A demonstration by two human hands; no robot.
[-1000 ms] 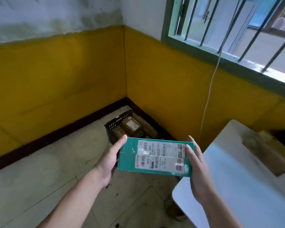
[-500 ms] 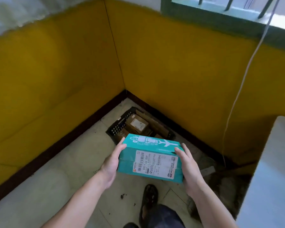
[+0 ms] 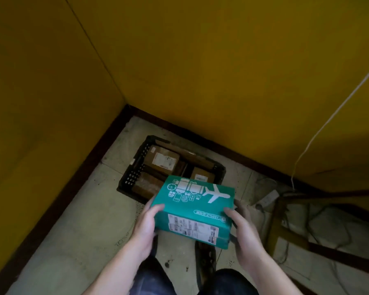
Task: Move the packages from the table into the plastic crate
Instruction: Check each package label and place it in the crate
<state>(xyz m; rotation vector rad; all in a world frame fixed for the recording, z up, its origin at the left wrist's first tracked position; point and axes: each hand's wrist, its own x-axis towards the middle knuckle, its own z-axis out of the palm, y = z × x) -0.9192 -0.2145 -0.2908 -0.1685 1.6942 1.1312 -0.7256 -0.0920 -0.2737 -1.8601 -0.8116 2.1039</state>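
I grip a teal box (image 3: 192, 207) between my left hand (image 3: 144, 229) and right hand (image 3: 244, 234), just short of the black crate (image 3: 132, 173); next, I'd lower it onto the parcels (image 3: 161, 161) inside.

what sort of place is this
Probably a plain back room used for sorting parcels: a black crate of labelled brown parcels sits near the corner on a stained floor, the walls are bare yellow paint, and the teal box carries a shipping label.
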